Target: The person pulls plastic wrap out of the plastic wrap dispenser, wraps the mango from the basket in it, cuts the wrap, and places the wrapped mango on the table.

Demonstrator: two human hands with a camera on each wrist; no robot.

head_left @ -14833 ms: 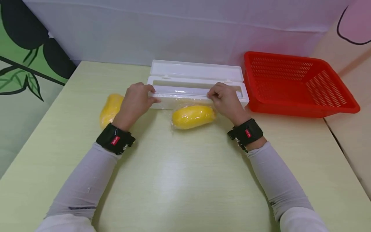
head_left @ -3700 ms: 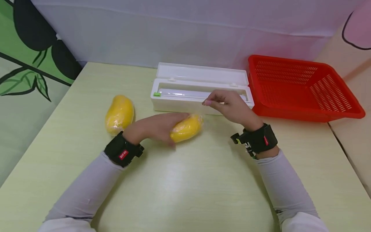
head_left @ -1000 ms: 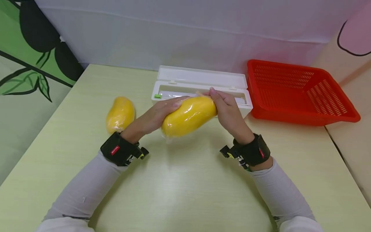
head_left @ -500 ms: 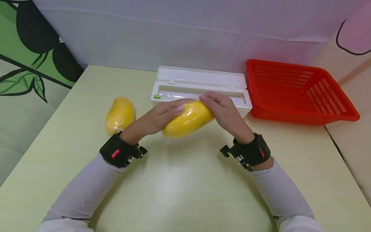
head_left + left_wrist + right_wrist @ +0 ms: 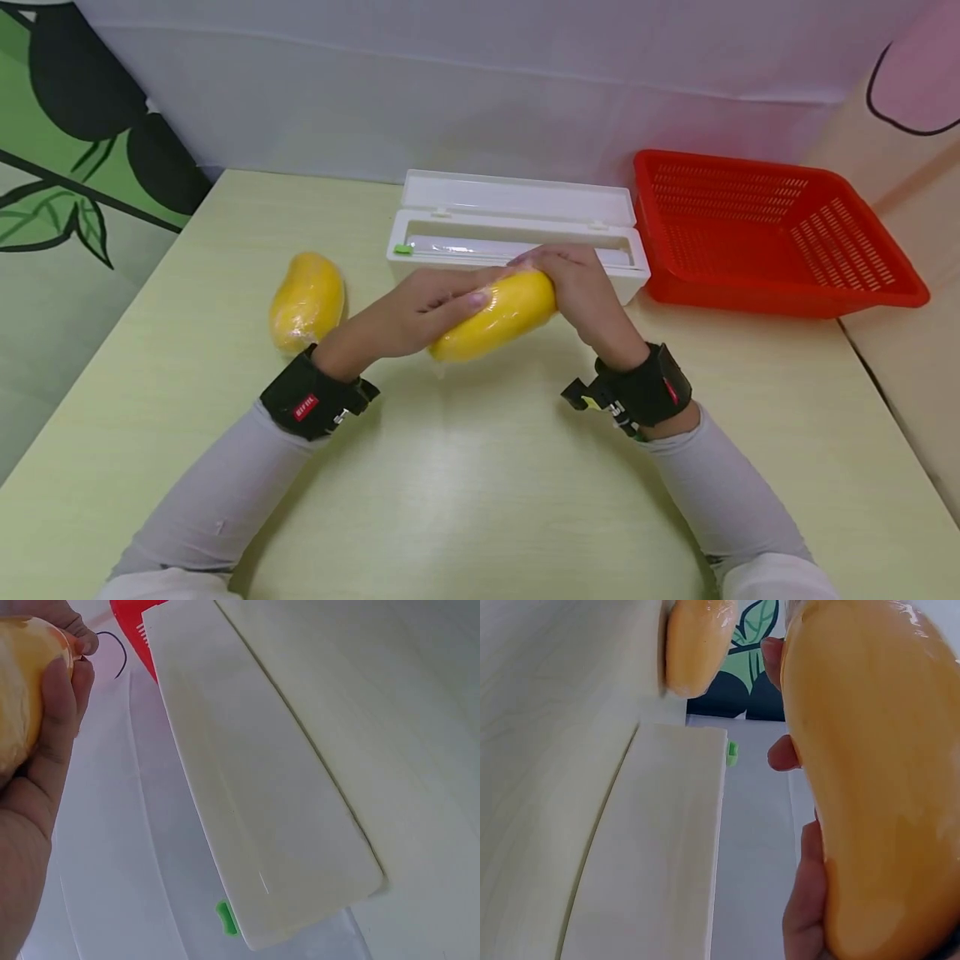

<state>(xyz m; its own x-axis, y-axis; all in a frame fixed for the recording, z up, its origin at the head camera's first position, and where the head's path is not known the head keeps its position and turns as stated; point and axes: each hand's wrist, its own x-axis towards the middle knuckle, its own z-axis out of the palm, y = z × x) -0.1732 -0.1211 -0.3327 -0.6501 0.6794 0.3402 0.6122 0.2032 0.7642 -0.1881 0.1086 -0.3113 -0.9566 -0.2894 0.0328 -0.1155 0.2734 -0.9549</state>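
Observation:
A yellow mango [image 5: 498, 321] in clear cling film is held up off the table between both hands. My left hand [image 5: 420, 308] grips its left side, the thumb lying along the top. My right hand [image 5: 581, 292] holds its right end, with fingers on the film there. In the right wrist view the mango [image 5: 877, 780] fills the right side, and fingertips [image 5: 784, 754] show along its edge. Behind the hands stands a white cling film dispenser [image 5: 517, 225], its lid up, a roll inside and a green slider [image 5: 403, 249] at its left end.
A second film-wrapped mango [image 5: 307, 302] lies on the table, left of the dispenser. At the back right, a red slotted basket [image 5: 780, 233] stands against the dispenser's right end. The pale table [image 5: 465, 483] ends at a white cloth backdrop [image 5: 337, 100].
Since the oldest frame, the mango came off the dispenser front and was lifted by both hands. In the last second it has tilted and lowered slightly while the right fingers shifted over its end.

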